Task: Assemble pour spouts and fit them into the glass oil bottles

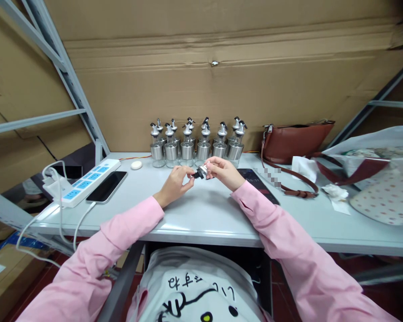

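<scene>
Between my hands, above the middle of the table, is a black and silver pourer top (201,171), tilted on its side. My left hand (176,182) pinches its black end with thumb and fingertips. The fingers of my right hand (223,171) close around its silver end. Behind them stand several oil bottles (187,151) of glass with steel sleeves, upright in rows, each with a silver and black pourer top like the one I hold.
On the left lie a white power strip (89,183), a charging phone (108,187) and a small white round object (136,165). To the right are a dark tablet or phone (260,185), a brown handbag (297,142), crumpled tissue (336,193) and a dotted bag (386,197). Cardboard (195,89) backs the table.
</scene>
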Motion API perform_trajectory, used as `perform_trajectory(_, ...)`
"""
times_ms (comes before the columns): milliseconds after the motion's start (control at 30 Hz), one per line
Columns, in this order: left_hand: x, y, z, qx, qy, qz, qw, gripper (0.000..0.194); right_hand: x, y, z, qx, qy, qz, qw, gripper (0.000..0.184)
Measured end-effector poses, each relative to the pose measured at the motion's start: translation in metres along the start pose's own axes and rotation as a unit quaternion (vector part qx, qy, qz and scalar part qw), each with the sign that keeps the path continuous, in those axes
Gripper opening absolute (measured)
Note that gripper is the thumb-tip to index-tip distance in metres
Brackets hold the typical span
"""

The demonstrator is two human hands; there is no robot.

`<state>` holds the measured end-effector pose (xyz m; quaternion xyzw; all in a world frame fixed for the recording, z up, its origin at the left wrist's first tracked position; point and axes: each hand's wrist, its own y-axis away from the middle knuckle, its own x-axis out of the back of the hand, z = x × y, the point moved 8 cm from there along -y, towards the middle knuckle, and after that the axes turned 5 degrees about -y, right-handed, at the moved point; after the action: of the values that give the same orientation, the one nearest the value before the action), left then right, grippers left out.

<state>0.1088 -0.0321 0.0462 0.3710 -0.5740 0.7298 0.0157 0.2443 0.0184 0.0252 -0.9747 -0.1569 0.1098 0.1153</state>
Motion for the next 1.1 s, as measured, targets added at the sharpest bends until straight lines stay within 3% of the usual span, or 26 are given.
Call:
perform_trajectory(100, -0.001, 0.000, -0.001, 0.002, 0.015, -0.010, 1.000, 0.015, 0.002, 0.000, 0.001, -0.002, 0.001, 0.004, 1.000, 0.040)
perform_trajectory(200, -0.002, 0.000, -0.001, 0.006, 0.042, -0.021, 0.999, 0.032, 0.003, 0.000, 0.005, -0.014, -0.002, -0.002, 1.000, 0.038)
perform_trajectory(367, -0.013, 0.001, 0.007, -0.026, 0.073, -0.095, 0.992, 0.052, -0.003, 0.002, 0.010, -0.037, 0.007, -0.037, 0.999, 0.036)
perform_trajectory(567, -0.018, 0.002, 0.002, -0.011, 0.029, -0.107, 0.994, 0.048, -0.007, 0.003, 0.003, -0.005, 0.037, -0.023, 0.999, 0.036)
perform_trajectory(700, -0.017, 0.003, -0.002, 0.005, -0.008, -0.104, 0.995, 0.045, -0.010, 0.003, 0.001, 0.010, 0.055, -0.046, 0.997, 0.036)
perform_trajectory(933, -0.016, 0.003, -0.005, 0.028, -0.019, -0.100, 0.994, 0.041, -0.016, 0.005, 0.005, 0.025, 0.097, -0.077, 0.992, 0.057)
perform_trajectory(1100, -0.018, 0.003, -0.007, 0.042, -0.009, -0.107, 0.993, 0.039, -0.020, 0.007, 0.001, 0.051, 0.143, -0.084, 0.985, 0.048)
